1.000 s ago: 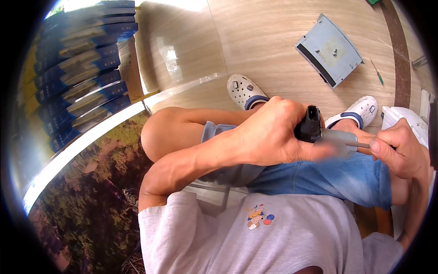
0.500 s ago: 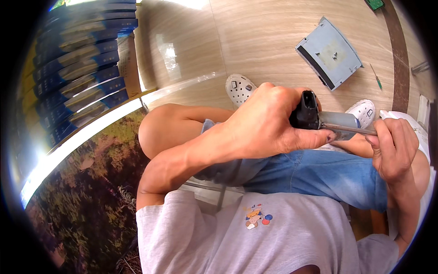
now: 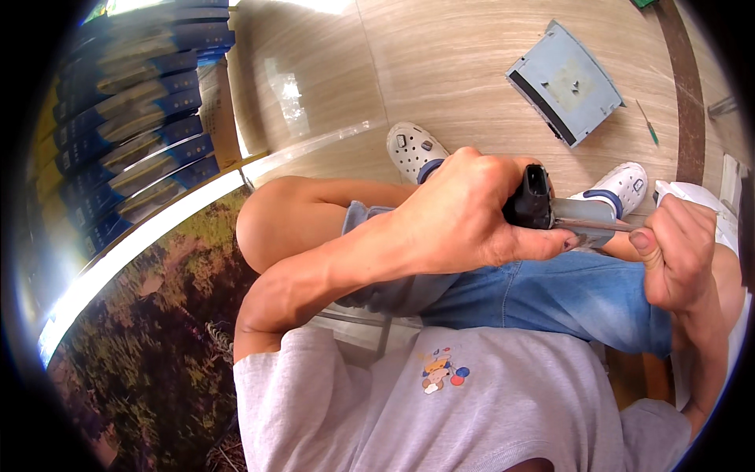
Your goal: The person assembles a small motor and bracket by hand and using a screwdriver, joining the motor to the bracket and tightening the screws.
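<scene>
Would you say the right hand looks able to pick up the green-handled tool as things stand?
Probably not without letting go first: the right hand grips a thin metal rod, and the green-handled tool lies on the floor beyond the right shoe, though nothing covers it.

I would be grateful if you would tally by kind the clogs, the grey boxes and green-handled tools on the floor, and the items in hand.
White clogs: 2
Flat grey box: 1
Green-handled tool: 1
Black-and-grey device, left hand: 1
Thin metal rod, right hand: 1
Total: 6
</scene>
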`<action>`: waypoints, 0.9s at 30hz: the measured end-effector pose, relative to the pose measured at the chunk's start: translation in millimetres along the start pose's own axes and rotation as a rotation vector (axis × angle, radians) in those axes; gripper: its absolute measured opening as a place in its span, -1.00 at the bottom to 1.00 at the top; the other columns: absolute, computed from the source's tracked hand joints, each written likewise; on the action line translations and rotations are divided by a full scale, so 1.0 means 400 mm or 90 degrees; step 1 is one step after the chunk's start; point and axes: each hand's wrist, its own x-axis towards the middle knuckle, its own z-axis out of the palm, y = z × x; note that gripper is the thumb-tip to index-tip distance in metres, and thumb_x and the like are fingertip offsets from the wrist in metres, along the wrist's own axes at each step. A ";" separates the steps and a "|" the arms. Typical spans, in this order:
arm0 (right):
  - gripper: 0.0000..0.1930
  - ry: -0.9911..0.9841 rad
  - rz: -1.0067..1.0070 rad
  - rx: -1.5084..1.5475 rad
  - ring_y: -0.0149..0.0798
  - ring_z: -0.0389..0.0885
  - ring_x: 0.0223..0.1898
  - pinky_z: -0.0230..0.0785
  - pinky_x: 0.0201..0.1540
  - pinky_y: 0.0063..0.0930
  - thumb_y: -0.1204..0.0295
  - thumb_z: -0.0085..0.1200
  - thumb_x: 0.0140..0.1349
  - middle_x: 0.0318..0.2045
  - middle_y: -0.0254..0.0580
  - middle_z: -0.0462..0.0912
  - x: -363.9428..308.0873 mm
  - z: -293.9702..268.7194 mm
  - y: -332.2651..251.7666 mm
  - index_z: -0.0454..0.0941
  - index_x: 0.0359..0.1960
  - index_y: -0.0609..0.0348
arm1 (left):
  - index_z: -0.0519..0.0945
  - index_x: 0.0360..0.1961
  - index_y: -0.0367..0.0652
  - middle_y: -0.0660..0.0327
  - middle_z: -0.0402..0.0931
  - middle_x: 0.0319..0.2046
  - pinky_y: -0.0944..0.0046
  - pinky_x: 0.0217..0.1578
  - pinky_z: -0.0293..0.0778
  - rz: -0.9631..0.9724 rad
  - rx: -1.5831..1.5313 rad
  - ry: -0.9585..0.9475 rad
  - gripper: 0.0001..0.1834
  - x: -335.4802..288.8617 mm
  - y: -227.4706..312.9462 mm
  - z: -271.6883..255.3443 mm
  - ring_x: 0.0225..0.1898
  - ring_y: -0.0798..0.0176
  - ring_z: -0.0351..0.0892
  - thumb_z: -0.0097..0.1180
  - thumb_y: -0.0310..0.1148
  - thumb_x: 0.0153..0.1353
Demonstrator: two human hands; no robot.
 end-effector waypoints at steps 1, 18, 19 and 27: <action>-0.68 -0.010 0.007 0.009 -0.13 0.23 -0.73 0.03 -0.63 -0.27 0.45 0.19 0.18 -0.70 -0.15 0.25 -0.004 0.001 0.001 0.34 -0.66 0.20 | 0.64 -0.24 -0.34 0.14 0.62 -0.56 0.31 -0.44 0.52 -0.005 0.005 -0.007 -0.50 0.001 -0.004 0.005 -0.51 0.36 0.60 0.55 -0.15 -0.01; -0.67 -0.107 0.188 0.054 -0.28 0.29 -0.66 0.14 -0.60 -0.40 0.31 0.31 0.14 -0.67 -0.22 0.31 0.006 -0.058 0.149 0.44 -0.60 0.21 | 0.63 -0.16 -0.34 0.20 0.61 -0.51 0.34 -0.49 0.54 -0.134 -0.308 0.097 -0.52 -0.003 0.021 -0.035 -0.49 0.36 0.62 0.42 -0.10 0.18; -0.66 -0.105 0.254 0.049 -0.34 0.28 -0.64 0.14 -0.58 -0.44 0.29 0.31 0.16 -0.65 -0.22 0.32 0.007 -0.065 0.164 0.45 -0.58 0.21 | 0.61 -0.14 -0.33 0.16 0.62 -0.48 0.30 -0.49 0.60 -0.146 -0.399 0.128 -0.54 -0.001 0.013 -0.039 -0.47 0.32 0.67 0.38 -0.10 0.22; -0.44 -0.012 0.444 0.490 -0.57 0.30 -0.61 0.15 -0.54 -0.61 -0.08 0.14 0.36 -0.51 -0.35 0.55 0.119 -0.054 0.042 0.64 -0.10 0.30 | 0.61 -0.05 -0.30 0.17 0.66 -0.36 0.33 -0.40 0.63 -0.010 -0.472 0.247 -0.53 0.013 0.032 -0.032 -0.40 0.33 0.69 0.39 -0.13 0.22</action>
